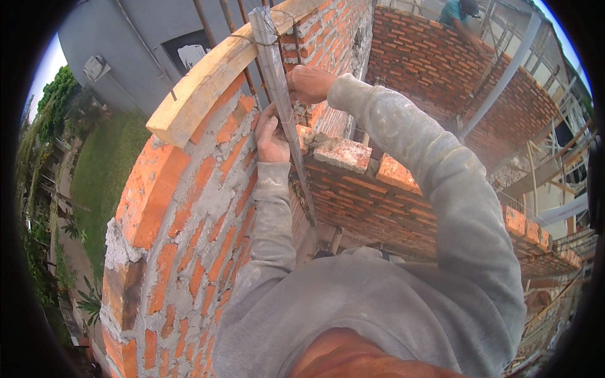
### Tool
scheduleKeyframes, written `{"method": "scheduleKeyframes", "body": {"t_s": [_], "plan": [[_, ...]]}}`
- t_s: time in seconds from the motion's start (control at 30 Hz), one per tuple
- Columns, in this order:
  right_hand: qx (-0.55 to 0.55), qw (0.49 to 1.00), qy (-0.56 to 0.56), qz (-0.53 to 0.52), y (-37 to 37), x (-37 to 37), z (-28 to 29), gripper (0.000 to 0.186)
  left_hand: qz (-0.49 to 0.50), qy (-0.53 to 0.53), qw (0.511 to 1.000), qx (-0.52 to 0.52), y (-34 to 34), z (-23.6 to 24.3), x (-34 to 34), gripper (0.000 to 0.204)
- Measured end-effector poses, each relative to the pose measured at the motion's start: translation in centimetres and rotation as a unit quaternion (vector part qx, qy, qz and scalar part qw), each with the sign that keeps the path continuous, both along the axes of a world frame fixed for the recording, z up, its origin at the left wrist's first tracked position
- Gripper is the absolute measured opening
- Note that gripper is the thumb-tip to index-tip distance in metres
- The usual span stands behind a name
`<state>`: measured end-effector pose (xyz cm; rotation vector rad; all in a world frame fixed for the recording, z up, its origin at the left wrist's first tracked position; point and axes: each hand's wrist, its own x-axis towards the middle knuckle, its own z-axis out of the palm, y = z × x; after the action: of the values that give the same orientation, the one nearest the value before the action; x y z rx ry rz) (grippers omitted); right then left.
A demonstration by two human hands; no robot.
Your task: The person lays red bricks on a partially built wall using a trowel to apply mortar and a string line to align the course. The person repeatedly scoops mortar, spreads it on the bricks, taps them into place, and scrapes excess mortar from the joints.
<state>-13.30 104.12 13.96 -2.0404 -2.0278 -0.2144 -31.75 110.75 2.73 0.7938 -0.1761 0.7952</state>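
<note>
A long grey metal bar [272, 69] stands almost upright against the brick wall [208, 183]. It crosses the pale wooden plank [217, 74] that lies along the wall's top. Thin wire [265, 41] loops around bar and plank near their crossing. My left hand [272, 140] is closed at the bar's left edge, fingers curled behind it. On the other side, a little higher, my right hand [311, 84] makes a fist close against the bar; whatever it grips is hidden. Thin steel rods [247, 60] rise from the wall behind the bar.
Loose bricks [342, 155] sit on a lower cross wall to the right. Farther off, a person in a teal shirt [452, 12] leans over another brick wall [409, 57]. A grey pole [504, 79] slants up at right. Grass [104, 183] lies far below, left.
</note>
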Motion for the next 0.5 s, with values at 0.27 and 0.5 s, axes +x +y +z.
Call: {"method": "scheduleKeyframes", "body": {"t_s": [0.27, 0.5], "plan": [[-0.022, 0.994, -0.103, 0.04, 0.9, 0.8, 0.0, 0.02, 0.434, 0.196, 0.754, 0.452, -0.1, 0.7, 0.7, 0.026], [0.032, 0.988, -0.147, 0.041, 1.5, 1.6, -0.2, 0.02, 0.109, 0.206, 0.965, -0.123, -0.6, 1.7, 2.2, 0.023]]}}
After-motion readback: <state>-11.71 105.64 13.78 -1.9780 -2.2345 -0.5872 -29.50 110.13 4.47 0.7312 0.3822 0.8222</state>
